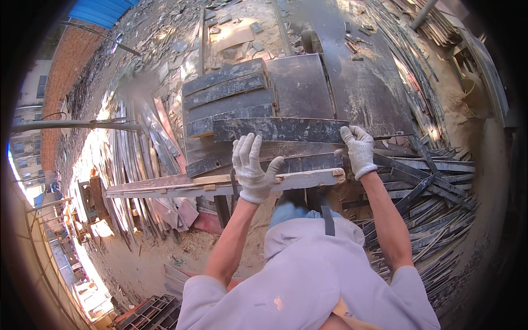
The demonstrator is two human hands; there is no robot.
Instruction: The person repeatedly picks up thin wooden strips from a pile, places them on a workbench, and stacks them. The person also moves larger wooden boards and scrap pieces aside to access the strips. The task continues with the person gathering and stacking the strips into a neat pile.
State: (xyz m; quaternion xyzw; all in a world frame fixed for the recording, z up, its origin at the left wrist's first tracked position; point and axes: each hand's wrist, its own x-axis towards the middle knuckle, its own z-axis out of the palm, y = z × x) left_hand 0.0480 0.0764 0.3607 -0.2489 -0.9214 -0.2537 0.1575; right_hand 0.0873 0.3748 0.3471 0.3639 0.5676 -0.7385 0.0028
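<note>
A long dark board [280, 130] with pale smears lies crosswise in front of me on a work surface of dark panels [300, 82]. My right hand [360, 153], in a whitish work glove, grips the board's right end, its thumb and fingers closed there. My left hand [254, 170], gloved alike, is held over the near side with its fingers stretched and apart; its fingertips come near the board's lower edge, and I cannot tell whether they touch. Beyond, to the left, sits a stack of similar short boards [225, 99]. Another dark board [311, 162] lies nearer to me.
A long pale timber beam [165, 187] runs along the near edge of the surface. Heaped dark strips [423, 181] lie on the right, scattered long slats [137, 148] on the left. A metal pole [71, 125] juts in from the left. Wood scraps [231, 36] lie at the far side.
</note>
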